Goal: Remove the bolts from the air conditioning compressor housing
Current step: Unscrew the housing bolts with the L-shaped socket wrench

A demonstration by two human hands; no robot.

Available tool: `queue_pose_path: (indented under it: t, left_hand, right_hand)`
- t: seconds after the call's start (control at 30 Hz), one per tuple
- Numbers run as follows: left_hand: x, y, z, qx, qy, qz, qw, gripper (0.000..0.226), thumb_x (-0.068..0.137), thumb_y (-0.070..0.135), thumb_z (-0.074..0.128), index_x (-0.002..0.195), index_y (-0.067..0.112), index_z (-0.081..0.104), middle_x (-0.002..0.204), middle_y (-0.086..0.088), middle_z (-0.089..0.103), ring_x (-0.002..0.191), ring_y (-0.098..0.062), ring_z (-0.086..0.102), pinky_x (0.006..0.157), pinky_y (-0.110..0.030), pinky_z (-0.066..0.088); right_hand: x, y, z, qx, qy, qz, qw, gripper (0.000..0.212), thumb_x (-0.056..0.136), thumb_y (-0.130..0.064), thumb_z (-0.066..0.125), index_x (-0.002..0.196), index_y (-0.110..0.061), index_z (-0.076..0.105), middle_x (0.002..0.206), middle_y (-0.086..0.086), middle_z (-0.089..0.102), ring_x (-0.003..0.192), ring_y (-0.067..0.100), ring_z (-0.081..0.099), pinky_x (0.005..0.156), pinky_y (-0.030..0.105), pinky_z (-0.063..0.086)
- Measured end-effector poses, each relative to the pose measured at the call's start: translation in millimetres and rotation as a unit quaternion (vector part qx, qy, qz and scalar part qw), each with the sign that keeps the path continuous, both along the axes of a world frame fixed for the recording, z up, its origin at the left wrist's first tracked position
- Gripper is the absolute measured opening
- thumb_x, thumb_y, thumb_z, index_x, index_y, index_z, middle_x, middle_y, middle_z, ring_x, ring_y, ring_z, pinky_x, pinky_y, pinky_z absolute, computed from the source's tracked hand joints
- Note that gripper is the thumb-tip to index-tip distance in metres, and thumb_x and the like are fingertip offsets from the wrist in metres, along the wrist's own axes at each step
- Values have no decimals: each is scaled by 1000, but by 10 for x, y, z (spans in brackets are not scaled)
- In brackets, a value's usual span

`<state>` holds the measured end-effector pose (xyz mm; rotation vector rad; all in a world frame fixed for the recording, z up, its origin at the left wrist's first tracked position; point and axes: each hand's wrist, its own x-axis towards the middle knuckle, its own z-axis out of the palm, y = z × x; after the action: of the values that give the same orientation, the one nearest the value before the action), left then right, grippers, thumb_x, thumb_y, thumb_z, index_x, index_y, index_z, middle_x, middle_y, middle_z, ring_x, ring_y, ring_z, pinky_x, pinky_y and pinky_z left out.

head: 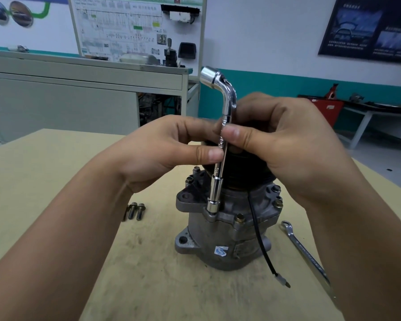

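Note:
The grey metal compressor housing (218,242) stands upright on the table, its black pulley on top partly hidden behind my hands. A chrome L-shaped socket wrench (220,144) stands nearly upright with its lower socket seated on a bolt at the housing's front flange. My left hand (162,151) pinches the wrench shaft from the left, and my right hand (283,140) pinches it from the right, slightly higher. Several brass-coloured bolts (239,218) remain in the flange around the housing. Three removed bolts (134,210) lie on the table to the left.
A combination wrench (303,251) lies on the tan table (56,170) right of the housing. A black wire (259,239) hangs from the compressor down to the table. A grey bench and a wiring display board stand behind; a red jack sits at the far right.

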<state>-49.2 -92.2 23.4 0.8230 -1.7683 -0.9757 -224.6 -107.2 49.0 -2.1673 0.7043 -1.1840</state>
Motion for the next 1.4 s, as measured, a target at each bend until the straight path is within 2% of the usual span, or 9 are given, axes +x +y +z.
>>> queue_pose_path:
  t: [0.17,0.33,0.5,0.67,0.8,1.07,1.2,1.3,1.4]
  left_hand:
    - [7,-6,-1,4,-21,18,1000,28,70,19,68,97,19,74,100,4,73,105,-12,64,95,-25,47]
    - [-1,-5,-5,2,-35,55,998,32,71,14,67,101,4,70,111,-13,69,114,-30,59,105,-43,43]
    - [-15,-1,10,8,-44,66,997,48,65,13,73,104,-11,61,114,-28,62,113,-40,55,104,-52,40]
    - [-29,6,23,10,-34,77,996,50,54,24,79,87,-7,56,90,-10,64,92,-21,61,95,-42,47]
    - [-34,8,20,7,-37,74,997,48,54,18,81,94,-3,64,104,-19,67,103,-29,62,96,-40,47]
    - [-31,34,26,10,-36,48,998,19,70,17,68,84,25,78,100,6,72,107,-14,63,101,-31,45]
    - [-27,14,10,6,-33,62,997,15,70,13,68,85,11,72,97,4,71,104,-19,63,103,-40,44]
    - [-26,17,5,5,-33,58,998,13,69,13,69,82,9,71,104,-7,71,112,-29,59,103,-41,44]
    - [-24,-9,-1,11,-43,72,996,44,66,14,71,99,-13,61,116,-21,63,115,-32,57,102,-42,44]
  right_hand:
    - [-15,-17,3,-10,21,7,1000,6,85,-11,66,86,-15,70,84,-5,62,83,9,61,80,30,50]
    - [-40,6,10,13,4,20,1000,16,76,-33,71,84,-19,71,73,-7,63,65,1,59,57,14,44]
    - [-8,5,-22,31,-42,-23,998,43,48,-53,70,73,-18,69,66,-1,68,60,11,64,58,30,55]
    - [8,9,-36,27,-49,-36,998,33,57,-48,76,72,-19,69,69,-1,69,64,12,65,60,31,54]
    - [10,-1,-42,12,-40,-34,999,14,75,-30,76,77,-18,70,72,-3,69,67,10,64,63,28,52]
    - [-7,-33,-25,-2,-9,-20,1000,19,84,-22,66,100,-13,71,93,-8,69,90,6,64,84,26,49]
    - [-29,-27,-15,-12,5,3,1000,8,87,-18,64,89,-17,71,87,-2,68,80,5,62,71,18,47]
    - [-44,-25,-26,-11,1,-1,1000,5,85,-23,66,86,-22,71,81,6,69,74,17,63,63,27,50]
    - [-52,-21,-31,15,-19,4,1000,20,72,-36,72,87,-22,72,75,4,71,66,12,67,58,22,52]
